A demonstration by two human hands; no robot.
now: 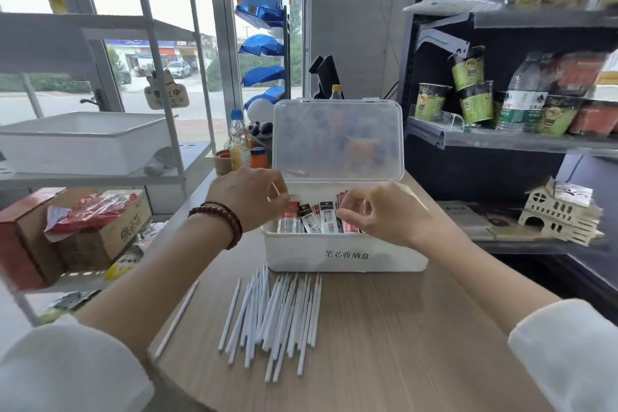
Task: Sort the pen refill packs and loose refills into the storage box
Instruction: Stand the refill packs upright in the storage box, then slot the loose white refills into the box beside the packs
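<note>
Nearest the viewer, two forearms in white sleeves reach forward over a wood-grain counter (401, 328). A fan of white loose refills (277, 314) lies on the counter just in front of the storage box, their far tips close to its near wall. One single refill (177, 318) lies apart to the left.

The white storage box (344, 254) stands mid-counter and bears a printed label on its near wall. Inside it, red, black and white refill packs (314, 217) stand upright in a row.

The left hand (247, 197), with a dark bead bracelet (220, 217) at the wrist, curls its fingers down to the leftmost packs. Whether it grips one cannot be told. The right hand (381, 211) pinches the top of a pack at the right end of the row between thumb and curled fingers.

The clear lid (337, 140) stands raised at the far edge of the box.

Left of the counter, a cardboard box (100, 231) sits on a low shelf, with a white tray (83, 140) on the shelf above and farther back. A drink bottle (239, 140) stands just left of the lid.

On the right, a wooden model house (561, 214) rests on a low shelf. Green cup noodles (431, 104) and a water bottle (525, 97) occupy the shelf above it.
</note>
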